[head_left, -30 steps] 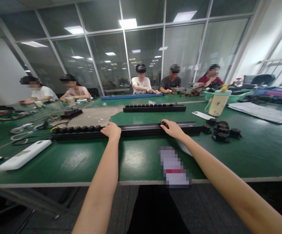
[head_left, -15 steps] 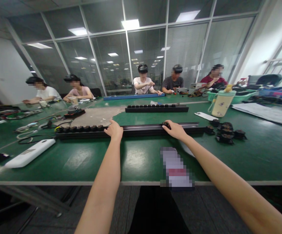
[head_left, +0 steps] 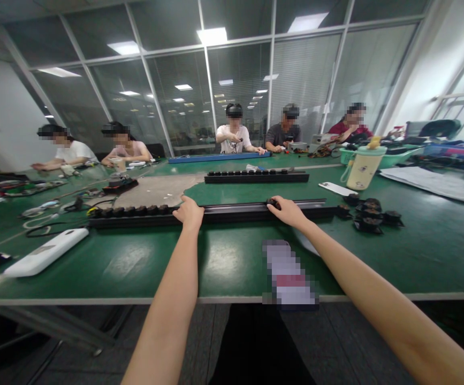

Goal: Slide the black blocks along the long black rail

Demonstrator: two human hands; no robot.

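Observation:
A long black rail lies across the green table in front of me. Several small black modules sit in a row along its left part. My left hand is closed on the rail just right of that row; its fingertips are partly hidden against the last module. Further right, my right hand pinches a single black module at the rail's top. Beyond the rail's right end, several loose black modules lie in a cluster on the table.
Behind stands a second black rail with modules on it. A pixelated phone lies near the front edge, a white case-like object to the left. At right are a white phone, a cup and papers. Several people sit opposite.
My view has shifted slightly. Both hands keep nearly the same places on the rail, and the right one still pinches the module. A person opposite has moved a raised hand.

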